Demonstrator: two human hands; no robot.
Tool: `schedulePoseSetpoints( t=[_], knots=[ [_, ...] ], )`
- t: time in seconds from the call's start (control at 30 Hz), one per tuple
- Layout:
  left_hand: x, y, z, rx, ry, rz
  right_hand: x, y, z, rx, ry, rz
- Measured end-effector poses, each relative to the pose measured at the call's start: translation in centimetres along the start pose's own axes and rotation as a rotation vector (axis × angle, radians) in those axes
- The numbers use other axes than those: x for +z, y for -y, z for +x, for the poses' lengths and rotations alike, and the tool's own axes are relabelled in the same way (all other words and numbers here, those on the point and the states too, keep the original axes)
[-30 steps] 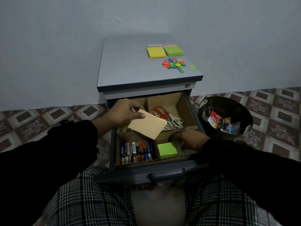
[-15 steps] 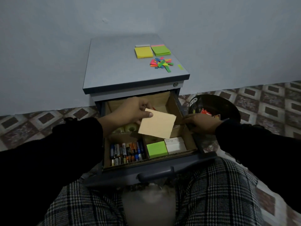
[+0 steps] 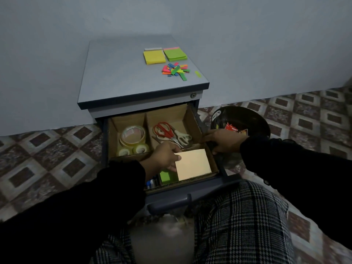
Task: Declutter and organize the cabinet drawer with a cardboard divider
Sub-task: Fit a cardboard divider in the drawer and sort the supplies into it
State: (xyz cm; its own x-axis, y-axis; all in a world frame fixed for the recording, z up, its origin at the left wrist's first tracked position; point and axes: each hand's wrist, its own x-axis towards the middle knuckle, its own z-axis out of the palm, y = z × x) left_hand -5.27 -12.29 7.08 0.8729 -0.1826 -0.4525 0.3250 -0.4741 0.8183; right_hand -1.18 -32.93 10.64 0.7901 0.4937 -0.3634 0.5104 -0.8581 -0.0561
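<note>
Over the front right compartment of the drawer (image 3: 202, 184), my left hand (image 3: 165, 156) pinches a tan card (image 3: 192, 164) by its left edge, thumb on top. It looks light, thin and easily bent, so an edge grip near the middle suits it. My right hand (image 3: 224, 140) curls over the cardboard divider (image 3: 194, 122) at the drawer's right wall, steadying it.

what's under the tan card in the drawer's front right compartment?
The tan card, held by the left hand, covers most of that compartment. Only a green sticky pad shows at its left edge; anything directly beneath the card is hidden.
</note>
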Motion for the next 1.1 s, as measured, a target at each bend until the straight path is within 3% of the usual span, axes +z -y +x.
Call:
schedulePoseSetpoints(
  t=[0.3,0.8,1.1],
  knots=[
    [2.6,1.2,0.8,-0.119,-0.089,-0.077,0.6,-0.4,-0.3,-0.029,-0.051,0.074],
    [3.0,0.8,0.7,-0.357,0.001,-0.191,2.5,-1.4,-0.8,-0.002,-0.091,0.178],
    [2.8,1.6,0.9,-0.336,-0.022,-0.261,2.6,-1.4,-0.8,0.005,-0.092,0.211]
  ],
)
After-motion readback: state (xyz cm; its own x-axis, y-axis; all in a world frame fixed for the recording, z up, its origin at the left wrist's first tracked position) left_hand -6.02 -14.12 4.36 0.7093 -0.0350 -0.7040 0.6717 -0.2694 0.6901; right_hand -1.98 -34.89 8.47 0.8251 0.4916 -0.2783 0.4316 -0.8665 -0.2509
